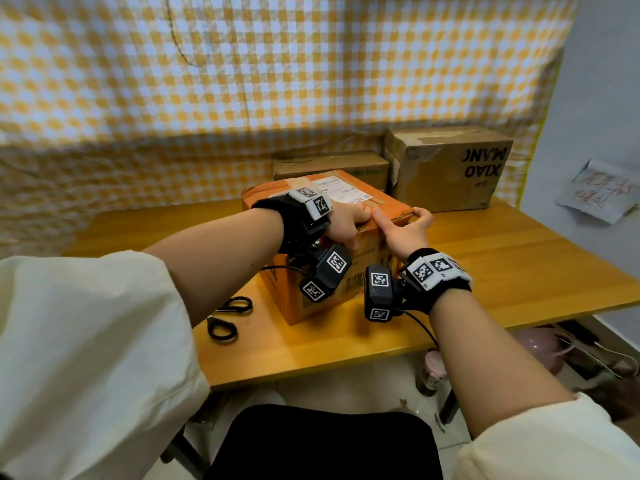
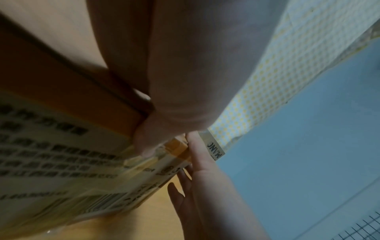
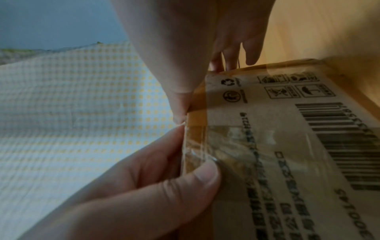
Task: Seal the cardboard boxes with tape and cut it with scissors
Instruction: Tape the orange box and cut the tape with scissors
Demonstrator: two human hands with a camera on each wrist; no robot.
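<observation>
An orange cardboard box (image 1: 304, 299) with a white shipping label stands mid-table. My left hand (image 1: 346, 221) grips its top front edge, fingers on the lid and thumb down the printed front face (image 2: 61, 154). My right hand (image 1: 410, 225) is just to its right at the box's near right corner. There its thumb (image 3: 203, 177) and forefinger (image 3: 180, 104) pinch the edge over a strip of clear tape (image 3: 226, 142). Black-handled scissors (image 1: 228, 317) lie on the table left of the box, untouched. No tape roll is in view.
Two brown cardboard boxes stand behind, a flat one (image 1: 332, 166) and a taller one (image 1: 446, 168) at the back right. The wooden table (image 1: 519, 271) has a checked cloth behind it. Pink items (image 1: 540, 348) lie under its right side.
</observation>
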